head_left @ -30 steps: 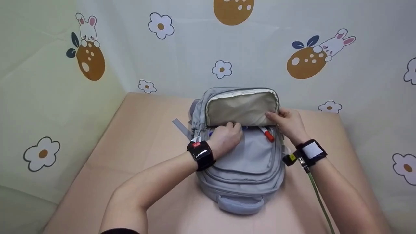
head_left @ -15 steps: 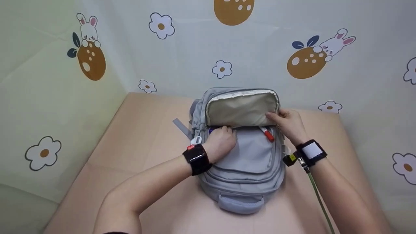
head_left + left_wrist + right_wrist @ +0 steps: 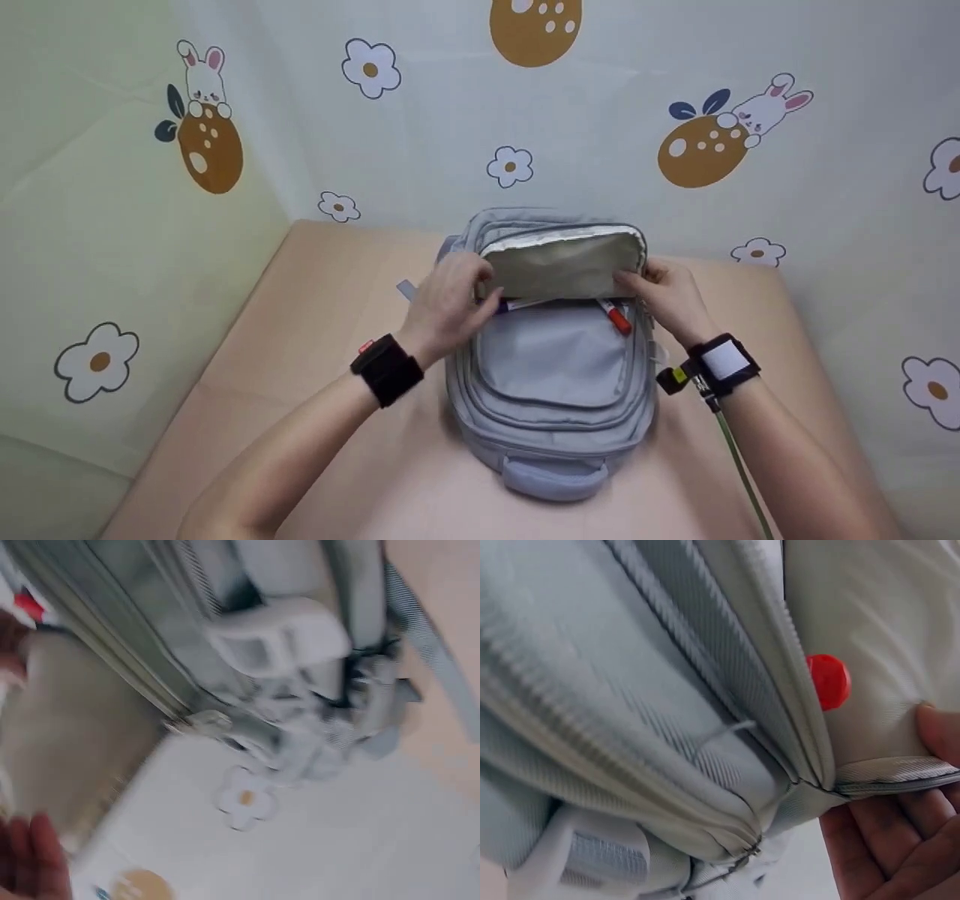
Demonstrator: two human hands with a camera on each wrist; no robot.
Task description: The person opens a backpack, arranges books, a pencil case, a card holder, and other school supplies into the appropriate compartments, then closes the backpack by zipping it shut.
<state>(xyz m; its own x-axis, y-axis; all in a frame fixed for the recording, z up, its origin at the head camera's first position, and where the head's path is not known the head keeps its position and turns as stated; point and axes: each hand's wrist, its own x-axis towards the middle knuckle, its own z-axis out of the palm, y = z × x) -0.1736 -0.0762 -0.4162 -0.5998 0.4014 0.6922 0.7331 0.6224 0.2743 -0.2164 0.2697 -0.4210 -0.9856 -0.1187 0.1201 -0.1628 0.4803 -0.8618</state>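
Observation:
A grey backpack (image 3: 555,360) lies with its front pocket unzipped and the pocket flap (image 3: 562,266) folded back, pale lining showing. My right hand (image 3: 670,298) pinches the flap's right edge, thumb on the lining and fingers behind it, as the right wrist view shows. At the flap's left edge is my left hand (image 3: 444,306), thumb apart from the loosely bent fingers. Just past that thumb, a white marker with a dark blue end (image 3: 517,305) lies across the pocket opening. A red-capped marker (image 3: 619,319) pokes out at the right; its red cap (image 3: 829,681) shows against the lining.
The backpack lies on a table with a peach cover (image 3: 322,300). A carry handle (image 3: 555,480) faces me, and a grey strap (image 3: 435,652) trails off one side. Behind stands a printed cloth backdrop (image 3: 420,142). A green cable (image 3: 739,465) runs along my right forearm.
My left hand has come out from the pocket opening and moved left and up to the flap's left edge, uncovering the blue-ended marker. The right hand keeps its hold on the flap.

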